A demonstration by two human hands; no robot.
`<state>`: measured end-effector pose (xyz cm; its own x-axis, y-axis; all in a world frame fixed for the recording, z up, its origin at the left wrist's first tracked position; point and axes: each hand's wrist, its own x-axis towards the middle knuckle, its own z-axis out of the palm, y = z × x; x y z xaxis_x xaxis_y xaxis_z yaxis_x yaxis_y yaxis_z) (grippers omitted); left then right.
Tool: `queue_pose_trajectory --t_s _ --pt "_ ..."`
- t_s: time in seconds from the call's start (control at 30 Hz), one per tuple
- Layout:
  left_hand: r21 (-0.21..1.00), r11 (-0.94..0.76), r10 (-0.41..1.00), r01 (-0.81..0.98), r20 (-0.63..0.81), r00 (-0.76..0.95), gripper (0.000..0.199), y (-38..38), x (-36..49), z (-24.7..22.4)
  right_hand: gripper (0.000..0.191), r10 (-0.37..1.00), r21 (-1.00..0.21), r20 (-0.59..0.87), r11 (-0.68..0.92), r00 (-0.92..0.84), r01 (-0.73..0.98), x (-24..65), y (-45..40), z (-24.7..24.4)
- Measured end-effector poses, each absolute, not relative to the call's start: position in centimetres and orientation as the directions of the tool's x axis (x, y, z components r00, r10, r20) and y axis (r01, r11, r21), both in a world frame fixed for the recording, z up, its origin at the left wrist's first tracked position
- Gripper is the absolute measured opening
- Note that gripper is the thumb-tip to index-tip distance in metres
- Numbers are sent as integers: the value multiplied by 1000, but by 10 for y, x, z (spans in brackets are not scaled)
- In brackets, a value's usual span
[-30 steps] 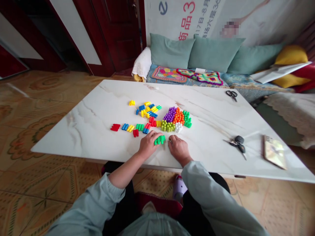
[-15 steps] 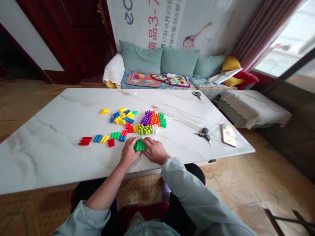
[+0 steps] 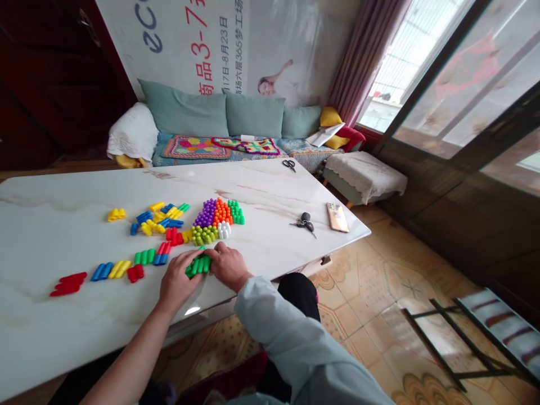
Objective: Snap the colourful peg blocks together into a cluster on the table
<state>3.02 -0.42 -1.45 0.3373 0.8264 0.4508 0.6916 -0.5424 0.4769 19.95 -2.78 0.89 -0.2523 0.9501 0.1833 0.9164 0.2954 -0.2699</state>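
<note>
Near the table's front edge, several green plastic pegs (image 3: 199,266) stand packed together between my hands. My left hand (image 3: 179,284) curls round their left side, its fingers over the far edge. From the right, my right hand (image 3: 230,266) presses bent fingers against the same pegs. Some of the green pegs are hidden by the fingers. Just beyond stand grouped pegs: olive ones (image 3: 205,235), white ones (image 3: 224,229), purple ones (image 3: 206,212), orange ones (image 3: 222,212) and another green group (image 3: 236,212).
Left of my hands lie loose plastic tubes: red (image 3: 68,284), blue (image 3: 102,271), yellow (image 3: 119,269) and green (image 3: 144,256). On the right of the white table (image 3: 270,225) are keys (image 3: 306,223), a phone (image 3: 337,217) and black scissors (image 3: 289,165). A sofa (image 3: 192,149) stands behind.
The camera view has turned to the right, so the table contents appear further left. Both hands stay at the green pegs, with the right fingers slightly shifted.
</note>
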Motion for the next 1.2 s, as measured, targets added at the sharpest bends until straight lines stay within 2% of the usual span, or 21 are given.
queue_pose_trajectory --t_s 0.13,0.3,0.4,0.47,0.53,0.63,0.7,0.83,0.93,1.03,1.1,1.2 --pt "459 -555 816 694 462 347 40 -4 29 -15 22 972 -301 222 147 -81 942 189 -32 2" --pt "453 -578 798 679 487 355 33 -1 27 -17 22 966 -324 235 183 -109 928 190 -32 -4" --pt "468 -587 786 661 527 324 33 -1 28 -17 26 956 -382 283 191 -83 904 192 -31 -6" --pt "484 -571 791 663 540 287 32 -3 29 -15 26 957 -479 289 157 -14 864 194 -31 -5" --pt "486 -550 804 679 528 274 31 -4 31 -15 23 963 -626 251 87 95 775 196 -31 -5" --pt "467 -524 822 712 497 279 35 -6 34 -13 21 958 -844 175 26 229 536 201 -30 -6" --pt "458 -507 831 731 486 272 38 -8 36 -11 19 956 -917 163 55 245 394 204 -29 -8" --pt "411 -443 864 797 432 258 48 -19 39 -4 18 943 -947 199 116 266 299 206 -28 -9" --pt "375 -400 879 836 413 236 64 -30 39 -2 19 918 -918 290 187 271 351 208 -29 -4" --pt "364 -388 878 847 426 219 67 -36 40 -5 20 885 -882 364 228 288 413 209 -33 1" --pt "360 -384 878 850 427 216 65 -37 40 -7 20 877 -886 362 217 317 410 208 -37 2" --pt "366 -383 876 849 435 207 63 -37 42 -7 22 891 -929 278 155 359 335 211 -38 0"
